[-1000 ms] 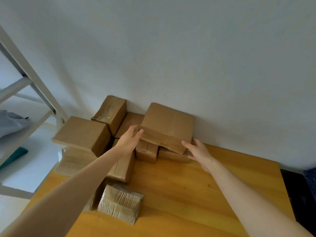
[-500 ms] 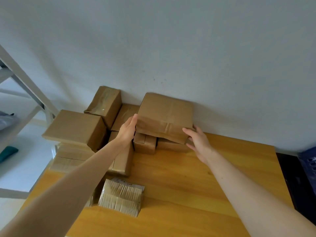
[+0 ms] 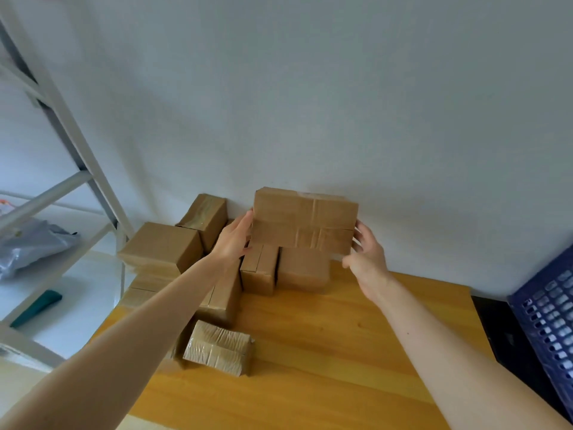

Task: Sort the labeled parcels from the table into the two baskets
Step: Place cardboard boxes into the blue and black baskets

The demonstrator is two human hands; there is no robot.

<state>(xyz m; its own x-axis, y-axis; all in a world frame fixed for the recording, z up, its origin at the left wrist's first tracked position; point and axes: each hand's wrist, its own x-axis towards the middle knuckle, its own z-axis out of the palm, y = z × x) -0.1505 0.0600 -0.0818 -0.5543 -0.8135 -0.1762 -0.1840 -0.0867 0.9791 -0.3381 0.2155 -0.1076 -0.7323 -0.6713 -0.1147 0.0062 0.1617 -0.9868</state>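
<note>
The parcel [image 3: 304, 225] has lifted clear of the stack. Nearest, a taped parcel [image 3: 218, 346] lies on the bench [image 3: 325, 336] below the fingers, a blue basket [image 3: 548, 311] to their right; beyond, left hand [image 3: 231, 240] fingers pressed together and right hand [image 3: 366, 259] fingers spread grip the parcel's ends above two small parcels [image 3: 259, 271]

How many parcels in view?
8: held parcel; small parcel and wider parcel below it; tilted parcel by wall; large left parcel, flat parcel beneath; long parcel under left forearm; crinkled parcel nearest. More may hide.

A grey bag [image 3: 31, 243] and teal object [image 3: 37, 307] lie on white shelving [image 3: 103, 193]
</note>
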